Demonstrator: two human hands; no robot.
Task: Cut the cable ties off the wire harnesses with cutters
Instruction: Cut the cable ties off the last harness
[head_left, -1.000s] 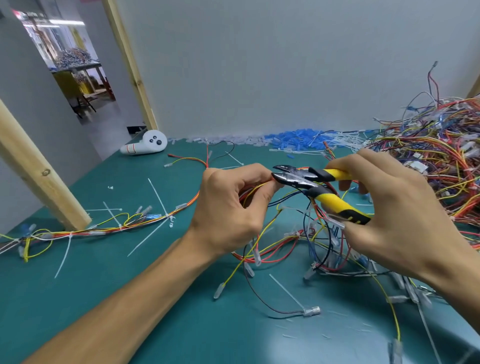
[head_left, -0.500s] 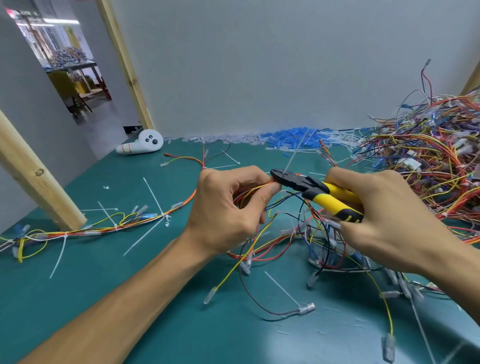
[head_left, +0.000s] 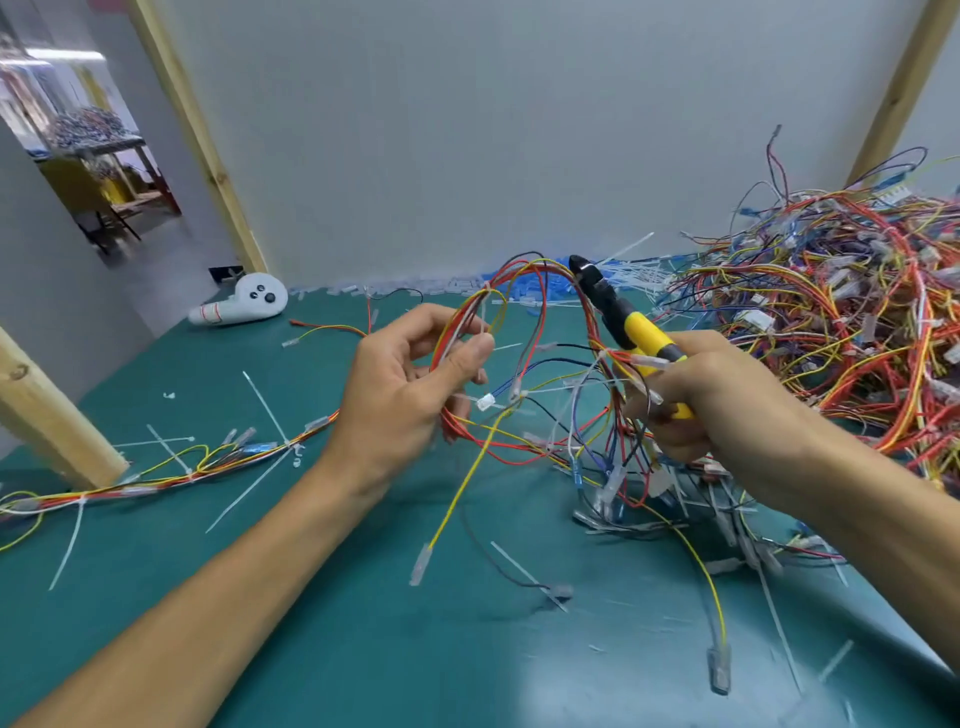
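Note:
My left hand (head_left: 410, 387) pinches a loop of red, yellow and white wires of a wire harness (head_left: 540, 364) lifted off the green mat (head_left: 311, 623). My right hand (head_left: 711, 400) grips the yellow-handled cutters (head_left: 618, 317) together with some of the same wires. The black jaws point up and to the left, and look closed. A white cable tie (head_left: 485, 401) sits on the wires between both hands. The harness's loose ends hang down to the mat.
A big heap of tangled harnesses (head_left: 831, 322) fills the right side. Another harness (head_left: 171, 473) lies stretched at the left, among cut white ties (head_left: 265, 410). A white controller (head_left: 244, 304) lies at the back left. A wooden post (head_left: 47, 415) stands at the left edge.
Both hands have risen and moved apart. The cutters have swung away from my left hand to point upward. The wire loop has opened between the hands.

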